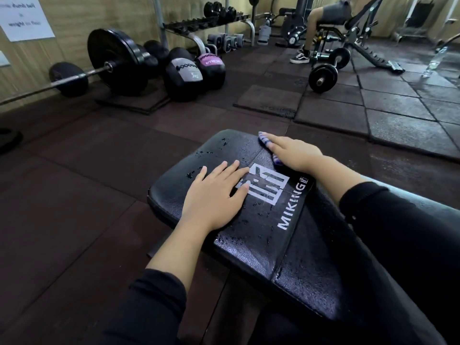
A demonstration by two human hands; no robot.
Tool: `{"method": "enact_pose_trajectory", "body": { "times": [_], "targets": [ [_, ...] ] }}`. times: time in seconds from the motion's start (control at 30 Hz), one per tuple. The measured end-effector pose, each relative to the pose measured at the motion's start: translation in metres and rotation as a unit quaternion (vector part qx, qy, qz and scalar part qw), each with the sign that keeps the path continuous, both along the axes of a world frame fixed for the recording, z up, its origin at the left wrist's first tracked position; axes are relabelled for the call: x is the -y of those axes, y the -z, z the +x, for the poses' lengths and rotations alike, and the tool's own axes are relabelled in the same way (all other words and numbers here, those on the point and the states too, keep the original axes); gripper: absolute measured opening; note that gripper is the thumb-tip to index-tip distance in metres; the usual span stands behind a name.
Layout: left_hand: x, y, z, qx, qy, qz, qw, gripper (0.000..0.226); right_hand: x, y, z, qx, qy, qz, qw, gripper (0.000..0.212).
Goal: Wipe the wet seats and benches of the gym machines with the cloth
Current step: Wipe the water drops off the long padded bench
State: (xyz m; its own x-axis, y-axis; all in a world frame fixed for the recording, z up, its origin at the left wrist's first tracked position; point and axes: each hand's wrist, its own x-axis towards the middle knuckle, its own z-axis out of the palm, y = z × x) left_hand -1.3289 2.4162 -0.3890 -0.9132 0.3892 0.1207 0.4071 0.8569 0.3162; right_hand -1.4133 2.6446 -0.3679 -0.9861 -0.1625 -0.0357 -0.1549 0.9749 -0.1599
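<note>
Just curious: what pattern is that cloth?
Blue-and-white striped cloth, under the right hand; head view.

dim indoor | glare on wet bench | wide-angle edge distortion

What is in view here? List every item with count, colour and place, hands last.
bench pad: 1, black, wet, front centre
cloth: 1, blue-striped, far end of pad under right hand
barbell: 1, black plates, left by wall
medicine balls: 2 plainly seen, black with grey or purple panel, beside barbell
dumbbell: 1, black, floor right of centre
water bottle: 1, clear, floor far right
seated person: 1, top right
left hand: flat on pad
right hand: presses cloth
</note>
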Motion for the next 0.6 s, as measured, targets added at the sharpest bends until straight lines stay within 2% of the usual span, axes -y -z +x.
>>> {"method": "enact_pose_trajectory", "body": {
  "times": [0.1, 0.17, 0.2, 0.27, 0.37, 0.5, 0.6],
  "targets": [
    [0.000, 0.002, 0.001, -0.004, -0.003, 0.012, 1.000, 0.047, -0.015, 0.000, 0.022, 0.007, 0.014, 0.069, 0.998, 0.049],
    [0.000, 0.003, 0.000, -0.010, -0.007, 0.015, 1.000, 0.047, -0.006, 0.006, 0.044, 0.008, 0.006, 0.108, 0.994, 0.064],
    [-0.001, 0.003, 0.000, -0.014, -0.009, 0.015, 1.000, 0.046, 0.004, 0.009, 0.053, 0.001, 0.004, 0.111, 0.994, 0.065],
    [-0.001, 0.005, -0.001, -0.020, -0.010, 0.014, 1.000, 0.047, 0.028, 0.012, 0.060, -0.022, -0.018, 0.112, 0.993, 0.053],
    [0.000, 0.006, -0.001, -0.026, -0.009, 0.022, 0.999, 0.049, 0.053, 0.011, 0.037, -0.037, -0.049, 0.128, 0.990, 0.052],
    [0.001, 0.005, 0.000, -0.024, -0.006, 0.034, 0.999, 0.047, 0.033, 0.010, -0.002, -0.014, -0.033, 0.131, 0.991, 0.056],
    [0.002, 0.005, 0.000, -0.019, -0.005, 0.038, 0.999, 0.046, 0.004, -0.001, 0.014, 0.007, 0.000, 0.088, 0.996, 0.052]
  ]
}}
